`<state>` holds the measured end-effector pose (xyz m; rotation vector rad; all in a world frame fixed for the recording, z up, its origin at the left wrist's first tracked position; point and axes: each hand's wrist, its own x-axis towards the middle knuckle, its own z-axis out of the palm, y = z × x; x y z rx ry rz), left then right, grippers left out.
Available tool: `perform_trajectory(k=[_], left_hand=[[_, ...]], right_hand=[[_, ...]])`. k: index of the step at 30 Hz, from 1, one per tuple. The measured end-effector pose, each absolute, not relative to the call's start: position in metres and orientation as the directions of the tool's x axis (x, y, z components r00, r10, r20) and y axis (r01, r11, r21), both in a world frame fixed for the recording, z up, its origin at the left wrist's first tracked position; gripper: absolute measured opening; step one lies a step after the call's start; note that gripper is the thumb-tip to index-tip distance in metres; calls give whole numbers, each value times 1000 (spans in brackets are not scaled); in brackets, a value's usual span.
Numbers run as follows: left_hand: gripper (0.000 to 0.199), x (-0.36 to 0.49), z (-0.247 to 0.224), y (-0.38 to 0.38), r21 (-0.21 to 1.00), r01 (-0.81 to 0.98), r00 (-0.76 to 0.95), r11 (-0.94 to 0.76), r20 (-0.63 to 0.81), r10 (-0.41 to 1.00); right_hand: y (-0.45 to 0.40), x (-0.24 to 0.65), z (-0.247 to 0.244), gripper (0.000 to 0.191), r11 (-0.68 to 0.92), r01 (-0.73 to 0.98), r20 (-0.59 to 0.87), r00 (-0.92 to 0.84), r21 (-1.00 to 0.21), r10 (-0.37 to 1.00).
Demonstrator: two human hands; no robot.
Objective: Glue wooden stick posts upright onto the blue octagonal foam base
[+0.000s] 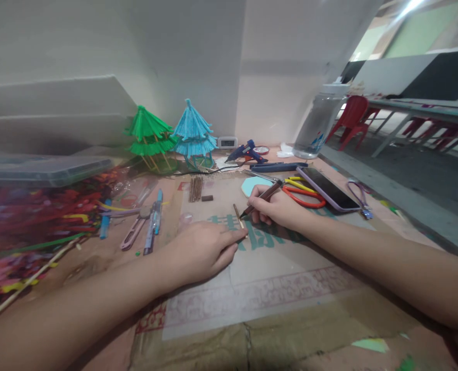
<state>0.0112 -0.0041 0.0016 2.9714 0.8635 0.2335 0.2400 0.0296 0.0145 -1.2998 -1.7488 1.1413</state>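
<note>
Here's the right hand [273, 206], its grip closed snugly around a brown marker [268, 192], fingers bunched low near the tip. And that tip is right down on a thin wooden stick [242, 223], brown at its far end, pale toward the near one! The stick lies on the printed cardboard [291, 278] over the counter, between the two hands. Across to the left hand [208, 247]: index finger stretched out, fingertip on the stick's near end, the other fingers curled under. Whether the thumb pinches too, I cannot tell. Just beyond, a row of brown sticks [195, 189] lies side by side, a small brown cap [207, 198] beside it. Near the right hand's far side sits a pale blue octagon [254, 184], with orange-handled scissors [304, 198] close by.
</note>
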Motion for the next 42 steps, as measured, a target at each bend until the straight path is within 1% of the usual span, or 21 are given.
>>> perform_trajectory(k=[5, 12, 17, 25, 30, 42], left_hand=[[42, 11, 2, -4, 72, 521, 839, -851, 138, 526], [41, 12, 2, -3, 95, 532, 830, -841, 136, 541], [40, 12, 1, -4, 88, 527, 833, -846, 147, 534], [41, 9, 0, -4, 132, 540, 817, -831, 157, 556], [43, 12, 3, -4, 74, 528, 837, -846, 120, 534], [44, 14, 7, -5, 10, 522, 847, -853, 114, 519]], right_hand=[[30, 242, 14, 18, 107, 361, -17, -325, -926, 945], [29, 240, 15, 17, 108, 365, -1, -287, -925, 958], [30, 242, 14, 16, 111, 360, -23, -347, -926, 937], [28, 241, 15, 20, 146, 303, 67, -256, -942, 964], [28, 240, 13, 20, 171, 313, 89, -261, -934, 961], [30, 239, 11, 18, 156, 382, 70, -230, -911, 971]])
